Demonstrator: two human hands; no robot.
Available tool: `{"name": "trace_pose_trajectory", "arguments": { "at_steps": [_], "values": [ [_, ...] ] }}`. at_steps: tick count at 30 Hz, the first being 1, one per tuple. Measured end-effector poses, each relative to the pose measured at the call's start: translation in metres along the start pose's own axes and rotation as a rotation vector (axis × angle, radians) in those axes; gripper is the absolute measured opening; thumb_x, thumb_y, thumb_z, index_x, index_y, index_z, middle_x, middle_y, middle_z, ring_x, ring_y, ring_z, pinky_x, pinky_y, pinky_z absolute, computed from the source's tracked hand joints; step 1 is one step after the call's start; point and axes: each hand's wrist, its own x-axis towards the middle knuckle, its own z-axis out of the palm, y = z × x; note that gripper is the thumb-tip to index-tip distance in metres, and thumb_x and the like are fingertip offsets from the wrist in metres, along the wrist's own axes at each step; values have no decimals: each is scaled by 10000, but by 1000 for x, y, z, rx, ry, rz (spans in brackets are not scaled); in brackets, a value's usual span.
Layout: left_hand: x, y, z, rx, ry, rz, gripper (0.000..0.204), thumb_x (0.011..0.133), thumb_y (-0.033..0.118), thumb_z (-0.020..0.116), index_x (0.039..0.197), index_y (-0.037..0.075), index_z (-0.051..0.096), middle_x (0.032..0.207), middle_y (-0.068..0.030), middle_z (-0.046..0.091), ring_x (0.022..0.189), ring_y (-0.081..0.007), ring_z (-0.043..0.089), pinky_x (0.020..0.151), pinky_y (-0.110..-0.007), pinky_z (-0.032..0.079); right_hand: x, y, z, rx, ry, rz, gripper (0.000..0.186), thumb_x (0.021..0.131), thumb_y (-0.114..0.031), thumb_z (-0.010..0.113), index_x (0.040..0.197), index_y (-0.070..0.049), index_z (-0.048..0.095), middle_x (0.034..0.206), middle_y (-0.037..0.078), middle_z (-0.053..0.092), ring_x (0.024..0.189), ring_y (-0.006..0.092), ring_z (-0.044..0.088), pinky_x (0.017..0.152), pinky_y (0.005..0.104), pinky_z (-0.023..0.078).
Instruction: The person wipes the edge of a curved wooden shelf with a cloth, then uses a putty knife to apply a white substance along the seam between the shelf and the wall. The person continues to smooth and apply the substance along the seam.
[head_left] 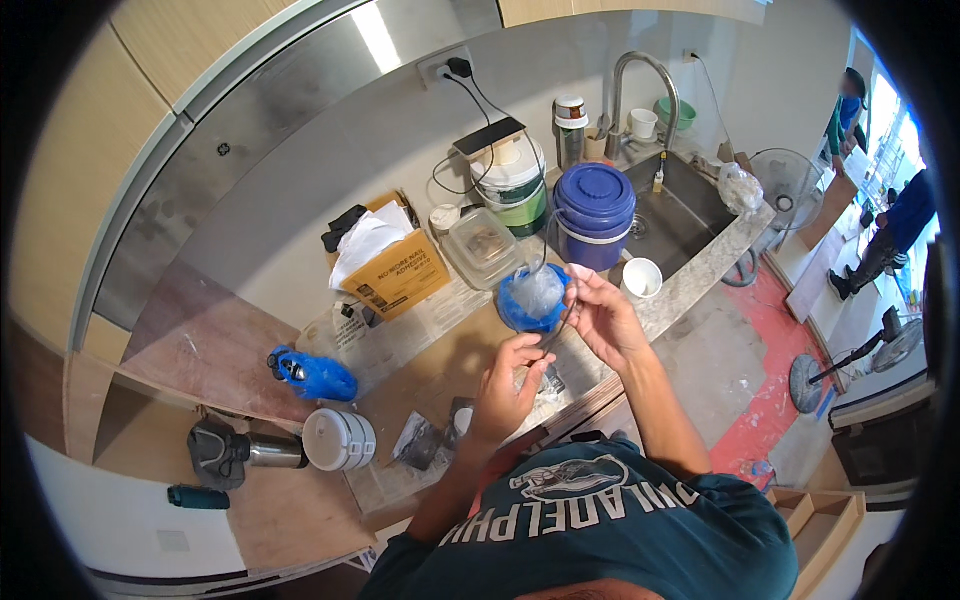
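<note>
My left hand [508, 388] and my right hand [604, 318] are raised over the counter's front edge, close together. Between their pinched fingertips runs a thin dark cord [562, 330], which looks like the end of the black cable [547, 225] hanging from the wall outlet. Its tip is too small to make out. Just behind my fingers sits a blue bowl-shaped container [532, 298] with clear plastic in it. A white cup [642, 278] stands to the right of my right hand. Below my left hand lies a small clear packet [550, 383].
A blue lidded bucket [595, 215], a green-and-white bucket [512, 185], a clear tub [480, 245] and a cardboard box [400, 272] line the back. The sink [680, 215] is at right. Leftward are a blue-wrapped bottle [315, 375] and a white round container [338, 440]. Two people work far right.
</note>
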Motion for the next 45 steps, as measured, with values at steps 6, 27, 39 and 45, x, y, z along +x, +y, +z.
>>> {"name": "trace_pose_trajectory", "arguments": {
  "at_steps": [6,27,39,45],
  "values": [
    [-5,-27,7,199,-49,147,175,955,74,540,1086,-30,591,948,-126,676,837,-146,637,721,-282,500,-13,-11,2,61,-91,-133,385,933,-230,549,1238,2,512,866,34,544,838,141,529,776,304,458],
    [16,-41,-13,-802,269,-423,385,1009,269,475,1305,22,478,1256,-147,585,1111,-245,609,812,-317,551,-157,-60,-29,-886,15,181,254,924,-124,620,1159,-37,581,754,14,603,673,80,560,577,224,439],
    [-221,-170,-40,-13,-119,-1015,410,995,387,447,950,31,645,638,-26,576,469,-107,484,441,-233,372,-193,-106,-13,-615,-167,-396,539,704,-205,853,1099,-32,529,719,96,620,618,171,590,568,284,438],
    [-319,-265,-48,462,-145,-1157,373,987,354,460,957,31,645,672,-36,593,505,-119,511,469,-243,394,-167,-104,1,-525,-221,-162,917,656,-67,852,1426,-28,355,1321,205,536,943,191,611,799,309,492]
  ]
}}
